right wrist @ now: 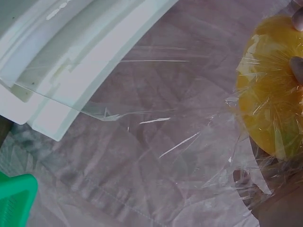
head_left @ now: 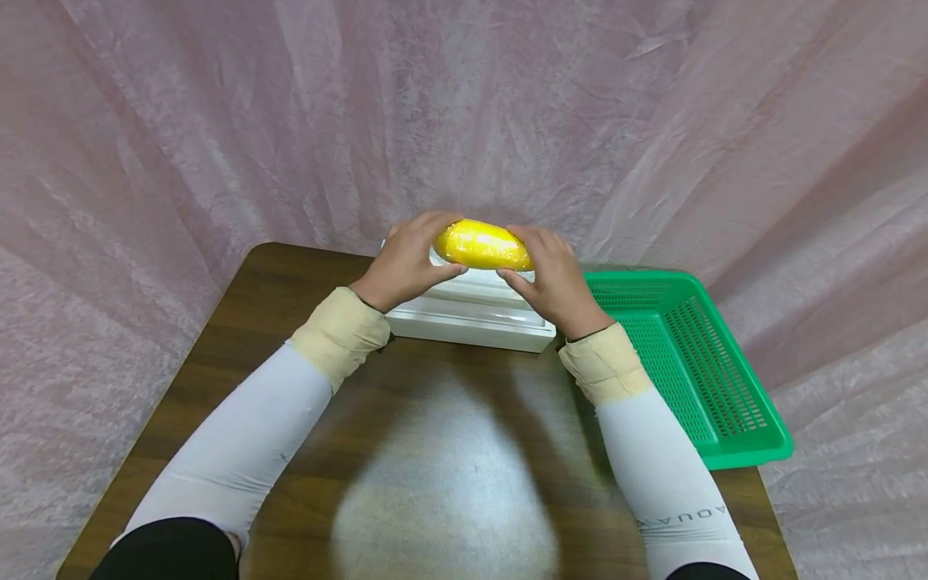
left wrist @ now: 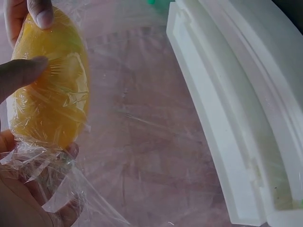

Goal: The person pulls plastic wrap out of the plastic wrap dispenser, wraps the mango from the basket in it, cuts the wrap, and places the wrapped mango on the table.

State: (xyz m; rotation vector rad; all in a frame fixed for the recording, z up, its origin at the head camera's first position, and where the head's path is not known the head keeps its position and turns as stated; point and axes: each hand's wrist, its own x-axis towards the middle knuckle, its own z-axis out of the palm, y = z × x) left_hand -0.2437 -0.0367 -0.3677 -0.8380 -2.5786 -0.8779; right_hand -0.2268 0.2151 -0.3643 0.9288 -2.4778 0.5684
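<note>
A yellow, mango-like fruit (head_left: 483, 245) is held up above a white cling film dispenser (head_left: 471, 329), with clear film wrapped round it. The left hand (head_left: 413, 259) grips its left end, thumb below and fingers over the top. At the other end the right hand (head_left: 548, 274) holds it the same way. Creases of cling film (left wrist: 71, 184) bunch around the fruit's end in the left wrist view. In the right wrist view, a clear sheet of film (right wrist: 156, 113) spans the space between the fruit and the dispenser. The fruit's far side is hidden.
A green plastic basket (head_left: 732, 455) stands to the right of the dispenser on the brown wooden table (head_left: 290, 298). Behind the table hangs a pinkish curtain (head_left: 435, 105). The right forearm passes over the basket's near left side.
</note>
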